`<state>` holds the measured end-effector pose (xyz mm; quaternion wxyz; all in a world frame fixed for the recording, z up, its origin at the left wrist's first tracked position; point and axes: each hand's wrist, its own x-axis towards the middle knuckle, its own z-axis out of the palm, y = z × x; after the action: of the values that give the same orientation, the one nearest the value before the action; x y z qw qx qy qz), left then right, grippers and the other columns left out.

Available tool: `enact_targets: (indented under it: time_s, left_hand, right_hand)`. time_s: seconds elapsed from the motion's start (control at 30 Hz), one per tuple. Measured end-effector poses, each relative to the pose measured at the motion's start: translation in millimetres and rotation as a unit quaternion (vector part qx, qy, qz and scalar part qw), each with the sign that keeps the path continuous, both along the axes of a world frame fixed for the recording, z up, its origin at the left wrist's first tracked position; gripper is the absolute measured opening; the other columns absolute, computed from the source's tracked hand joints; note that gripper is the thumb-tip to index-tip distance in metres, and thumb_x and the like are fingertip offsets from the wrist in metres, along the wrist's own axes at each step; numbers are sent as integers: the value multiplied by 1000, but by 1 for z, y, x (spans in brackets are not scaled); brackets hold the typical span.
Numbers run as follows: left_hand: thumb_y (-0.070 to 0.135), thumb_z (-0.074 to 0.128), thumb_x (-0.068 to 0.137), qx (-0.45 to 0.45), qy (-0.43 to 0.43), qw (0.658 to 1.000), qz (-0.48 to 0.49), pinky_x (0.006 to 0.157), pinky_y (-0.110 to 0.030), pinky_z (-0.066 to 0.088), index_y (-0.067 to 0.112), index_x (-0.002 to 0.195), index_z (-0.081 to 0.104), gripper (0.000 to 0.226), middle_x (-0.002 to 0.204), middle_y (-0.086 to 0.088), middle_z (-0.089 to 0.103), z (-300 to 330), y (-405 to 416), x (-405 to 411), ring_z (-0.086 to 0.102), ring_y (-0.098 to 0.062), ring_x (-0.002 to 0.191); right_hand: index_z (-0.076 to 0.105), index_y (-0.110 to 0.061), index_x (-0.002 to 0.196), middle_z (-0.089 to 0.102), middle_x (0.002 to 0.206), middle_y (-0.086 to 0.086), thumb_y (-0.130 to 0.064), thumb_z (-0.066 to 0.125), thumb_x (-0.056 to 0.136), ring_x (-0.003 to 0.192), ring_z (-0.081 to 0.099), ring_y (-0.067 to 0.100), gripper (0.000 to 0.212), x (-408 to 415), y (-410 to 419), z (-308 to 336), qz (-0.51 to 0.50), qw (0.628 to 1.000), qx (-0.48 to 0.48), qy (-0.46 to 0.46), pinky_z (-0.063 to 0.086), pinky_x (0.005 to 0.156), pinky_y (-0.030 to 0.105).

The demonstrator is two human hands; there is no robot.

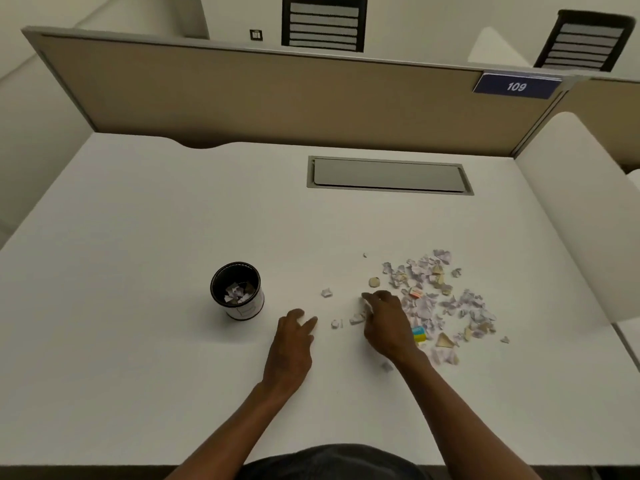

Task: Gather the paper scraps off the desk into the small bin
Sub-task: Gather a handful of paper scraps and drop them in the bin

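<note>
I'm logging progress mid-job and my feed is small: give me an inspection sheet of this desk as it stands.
Surface: white desk with a closed grey hatch set into it.
Job's things: small black round bin, upright, left of the hands, a few scraps inside; spread of pale torn paper scraps on the right; a few stray scraps between pile and bin.
Clutter: small blue-and-yellow block among the scraps.
Hands: left hand resting open on the desk; right hand curled round white scraps at the pile's left edge.
Cables: nothing seen.
Surroundings: beige partition panel, blue sign reading 109, two dark chair backs beyond.
</note>
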<state>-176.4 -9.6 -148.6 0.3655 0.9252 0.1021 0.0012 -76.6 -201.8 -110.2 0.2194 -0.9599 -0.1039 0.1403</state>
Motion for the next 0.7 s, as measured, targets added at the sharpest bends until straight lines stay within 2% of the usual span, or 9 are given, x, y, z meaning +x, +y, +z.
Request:
enact_targets:
  time_s: [0.07, 0.13, 0.2, 0.23, 0.37, 0.47, 0.6, 0.7]
  left_hand:
    - [5, 58, 95, -38, 2, 999, -6, 102, -18, 42, 12, 131, 64, 37, 137, -4, 48, 3, 1, 11, 57, -18, 119]
    - [4, 63, 92, -59, -10, 998, -25, 96, -26, 51, 12, 129, 65, 38, 131, -3, 50, 6, -1, 21, 65, -16, 98]
    - [7, 67, 91, -79, -23, 996, -41, 88, -28, 56, 13, 129, 64, 39, 128, -1, 51, 10, -4, 30, 66, -11, 85]
    - [10, 69, 91, -79, -34, 995, -49, 87, -26, 57, 15, 130, 64, 39, 128, 0, 52, 10, -6, 34, 66, -10, 86]
    - [24, 66, 94, -44, -72, 995, -58, 96, -20, 44, 19, 133, 62, 39, 132, 1, 53, 11, -8, 50, 58, -13, 115]
    - [25, 61, 97, -35, -68, 996, -54, 103, -22, 41, 18, 134, 62, 37, 137, 0, 54, 12, -4, 61, 53, -17, 125]
    - [24, 56, 100, -20, -67, 996, -60, 108, -26, 37, 18, 136, 60, 36, 143, -2, 53, 16, -1, 78, 49, -20, 132]
    - [24, 50, 103, -7, -65, 996, -68, 115, -30, 34, 18, 140, 56, 38, 151, -2, 48, 21, -1, 97, 41, -19, 141]
  right_hand:
    - [56, -15, 140, 56, 137, 9, -4, 49, 93, 125, 53, 26, 48, 0, 3, -2, 41, 999, 28, -5, 48, 101, 37]
    - [61, -15, 135, 61, 130, 8, -2, 49, 92, 118, 58, 26, 46, 7, 6, 1, 32, 997, 61, -31, 51, 97, 37]
    - [61, -15, 135, 60, 133, 10, 1, 49, 89, 123, 54, 28, 50, 21, 4, 4, -18, 996, 67, -63, 50, 97, 39]
    - [59, -15, 137, 57, 138, 11, 2, 48, 88, 129, 49, 29, 53, 29, 2, 6, -41, 995, 56, -75, 49, 99, 40]
    - [40, -13, 151, 33, 159, 17, -2, 48, 91, 148, 24, 36, 62, 65, -12, 10, -53, 996, -43, -65, 35, 117, 48]
    - [31, -14, 155, 22, 165, 13, -9, 45, 96, 152, 17, 36, 61, 81, -19, 11, -33, 996, -77, -8, 30, 120, 50]
    - [43, -12, 148, 35, 159, 12, -7, 40, 96, 146, 30, 32, 52, 65, -12, 7, 16, 997, -79, -4, 43, 109, 47]
    - [48, -14, 145, 43, 153, 10, -7, 42, 94, 142, 36, 28, 52, 36, -5, 4, 48, 997, -53, -20, 45, 105, 43]
